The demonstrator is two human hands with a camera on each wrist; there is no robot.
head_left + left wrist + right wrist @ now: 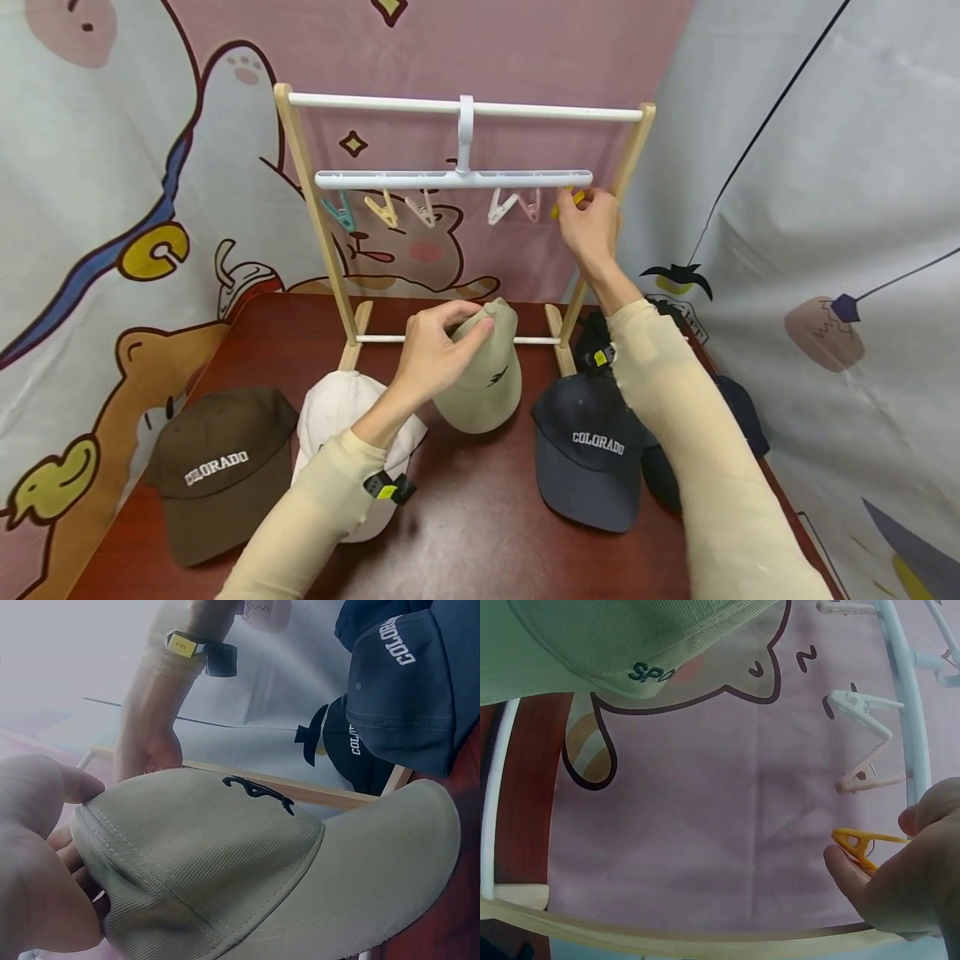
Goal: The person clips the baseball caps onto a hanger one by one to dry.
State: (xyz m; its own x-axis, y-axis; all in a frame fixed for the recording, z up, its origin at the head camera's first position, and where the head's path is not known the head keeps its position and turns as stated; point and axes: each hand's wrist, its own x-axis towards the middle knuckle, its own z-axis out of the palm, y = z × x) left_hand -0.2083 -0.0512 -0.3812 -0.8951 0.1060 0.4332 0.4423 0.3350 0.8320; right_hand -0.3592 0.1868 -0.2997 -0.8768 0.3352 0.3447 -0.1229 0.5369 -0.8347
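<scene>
A light green baseball cap (483, 379) with a small dark emblem is held up by its crown in my left hand (438, 350), brim down; in the left wrist view the thumb and fingers pinch the cap (202, 847) at its edge. Up at the right end of the white clip hanger (450, 179), my right hand (591, 223) pinches a yellow clip (859, 844). Several other clips hang from the bar, among them a white clip (501, 207), a pink clip (529, 205) and a teal clip (340, 212). The cap is apart from the clips.
The hanger hooks over a wooden rack's white rod (555, 110). On the red-brown table (480, 517), a brown cap (225, 475) and a white cap (341, 408) lie left. A navy cap (588, 450) and other dark caps lie right. A cartoon-printed cloth (562, 50) hangs behind.
</scene>
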